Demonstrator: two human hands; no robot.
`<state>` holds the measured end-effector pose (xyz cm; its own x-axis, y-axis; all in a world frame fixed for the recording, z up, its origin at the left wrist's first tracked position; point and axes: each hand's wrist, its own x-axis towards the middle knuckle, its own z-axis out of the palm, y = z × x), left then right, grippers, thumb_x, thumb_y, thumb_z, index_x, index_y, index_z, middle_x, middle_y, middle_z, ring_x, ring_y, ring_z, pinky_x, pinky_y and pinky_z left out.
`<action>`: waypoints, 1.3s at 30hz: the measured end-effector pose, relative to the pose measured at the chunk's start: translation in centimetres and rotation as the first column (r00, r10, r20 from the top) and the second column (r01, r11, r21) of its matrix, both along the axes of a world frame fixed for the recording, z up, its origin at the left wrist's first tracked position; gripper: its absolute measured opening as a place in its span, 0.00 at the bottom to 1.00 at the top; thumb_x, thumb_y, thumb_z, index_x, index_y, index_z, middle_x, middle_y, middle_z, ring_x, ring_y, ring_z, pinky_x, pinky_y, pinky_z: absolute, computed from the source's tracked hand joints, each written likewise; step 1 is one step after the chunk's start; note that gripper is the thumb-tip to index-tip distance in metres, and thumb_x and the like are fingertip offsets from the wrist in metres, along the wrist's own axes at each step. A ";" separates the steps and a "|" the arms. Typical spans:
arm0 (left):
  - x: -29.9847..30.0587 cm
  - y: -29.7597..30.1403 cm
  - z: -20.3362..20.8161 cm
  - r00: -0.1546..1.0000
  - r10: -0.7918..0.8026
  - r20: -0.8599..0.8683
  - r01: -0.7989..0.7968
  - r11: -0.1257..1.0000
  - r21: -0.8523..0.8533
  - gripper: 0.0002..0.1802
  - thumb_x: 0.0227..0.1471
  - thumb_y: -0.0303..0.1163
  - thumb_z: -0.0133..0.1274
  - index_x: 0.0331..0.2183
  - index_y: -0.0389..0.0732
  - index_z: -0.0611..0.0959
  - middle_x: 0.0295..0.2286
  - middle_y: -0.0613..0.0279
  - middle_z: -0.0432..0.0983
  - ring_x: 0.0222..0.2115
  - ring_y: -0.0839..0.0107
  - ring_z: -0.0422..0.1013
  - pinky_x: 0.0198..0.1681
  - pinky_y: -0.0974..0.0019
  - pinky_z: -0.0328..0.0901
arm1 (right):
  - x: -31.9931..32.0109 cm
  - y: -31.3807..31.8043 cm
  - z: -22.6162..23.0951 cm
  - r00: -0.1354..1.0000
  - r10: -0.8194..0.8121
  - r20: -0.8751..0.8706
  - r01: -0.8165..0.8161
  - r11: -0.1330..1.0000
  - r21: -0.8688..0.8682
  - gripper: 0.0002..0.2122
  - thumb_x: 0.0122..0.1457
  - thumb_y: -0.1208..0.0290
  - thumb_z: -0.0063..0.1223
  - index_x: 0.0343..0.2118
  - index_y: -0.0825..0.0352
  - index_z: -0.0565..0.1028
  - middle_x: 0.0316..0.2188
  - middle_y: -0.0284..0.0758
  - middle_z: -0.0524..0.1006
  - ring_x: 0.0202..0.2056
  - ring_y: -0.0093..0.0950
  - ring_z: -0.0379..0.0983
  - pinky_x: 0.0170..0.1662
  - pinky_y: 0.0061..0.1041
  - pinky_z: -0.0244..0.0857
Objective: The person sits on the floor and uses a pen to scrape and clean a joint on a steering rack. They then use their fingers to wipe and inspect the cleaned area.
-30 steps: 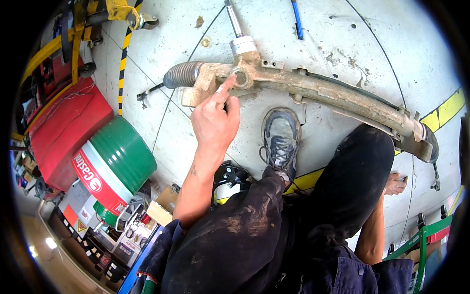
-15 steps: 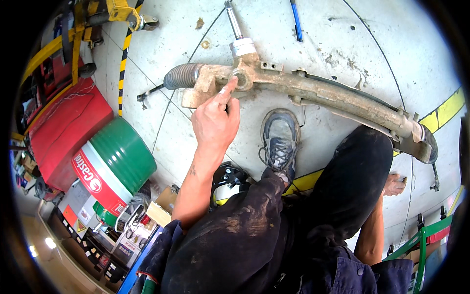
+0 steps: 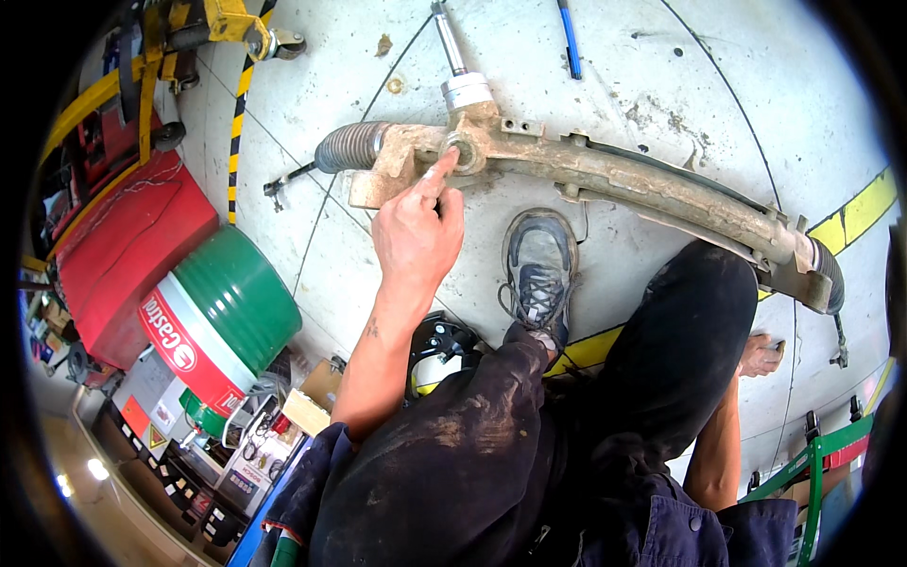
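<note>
A dirty metal steering rack [image 3: 642, 175] lies across the floor in front of me, with ribbed rubber boots [image 3: 351, 147] at its ends and thin tie rods beyond them. A shiny shaft [image 3: 451, 42] sticks up from its pinion housing [image 3: 472, 118]. My left hand [image 3: 416, 231] reaches over the rack's left part; its index finger is stretched onto the round recess [image 3: 463, 153] below the shaft, while the other fingers are curled and hold nothing. Beyond my bent right knee, my right hand [image 3: 761, 357] shows only in part, low near the floor, with its fingers loosely bent and nothing seen in them.
A blue pen [image 3: 571, 42] lies beyond the rack. A green, white and red drum [image 3: 236, 288] stands at the left beside a red cabinet [image 3: 142, 255]. A yellow wheeled frame [image 3: 236, 21] is at the upper left. My shoe [image 3: 541, 269] rests close to the rack.
</note>
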<state>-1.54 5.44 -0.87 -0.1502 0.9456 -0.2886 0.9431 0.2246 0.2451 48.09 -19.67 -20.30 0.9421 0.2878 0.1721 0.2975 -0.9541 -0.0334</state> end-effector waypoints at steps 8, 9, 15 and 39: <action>0.0 0.3 0.4 1.000 -0.008 0.011 0.008 1.000 -0.005 0.20 0.50 0.28 0.53 0.46 0.51 0.85 0.19 0.52 0.75 0.20 0.55 0.73 0.27 0.57 0.67 | -1.4 1.3 1.2 0.999 -0.010 -0.033 0.010 1.000 0.001 0.26 0.60 0.49 0.37 0.57 0.59 0.66 0.57 0.39 0.63 0.58 0.41 0.58 0.57 0.47 0.57; 0.1 0.2 0.3 1.000 -0.010 0.013 0.010 1.000 -0.011 0.20 0.49 0.28 0.54 0.46 0.51 0.84 0.19 0.52 0.75 0.20 0.55 0.73 0.27 0.58 0.67 | -1.2 1.2 1.3 1.000 -0.008 -0.026 0.008 1.000 0.004 0.26 0.60 0.49 0.37 0.57 0.59 0.66 0.57 0.39 0.63 0.58 0.41 0.58 0.57 0.47 0.57; 0.1 0.1 0.2 0.999 -0.036 0.028 0.036 0.999 0.010 0.21 0.49 0.27 0.54 0.46 0.52 0.84 0.19 0.54 0.75 0.20 0.55 0.73 0.27 0.58 0.68 | -0.6 0.6 0.8 0.999 0.030 0.012 -0.031 0.999 0.012 0.25 0.60 0.50 0.38 0.56 0.58 0.67 0.56 0.39 0.64 0.58 0.41 0.59 0.56 0.47 0.57; -0.5 -0.2 0.0 0.997 -0.067 0.041 0.065 0.997 0.036 0.21 0.49 0.26 0.53 0.47 0.51 0.84 0.16 0.51 0.71 0.15 0.64 0.65 0.24 0.62 0.65 | -1.6 1.5 1.8 1.000 0.017 -0.003 -0.017 1.000 0.009 0.26 0.60 0.50 0.37 0.57 0.60 0.67 0.56 0.39 0.64 0.58 0.41 0.59 0.57 0.46 0.57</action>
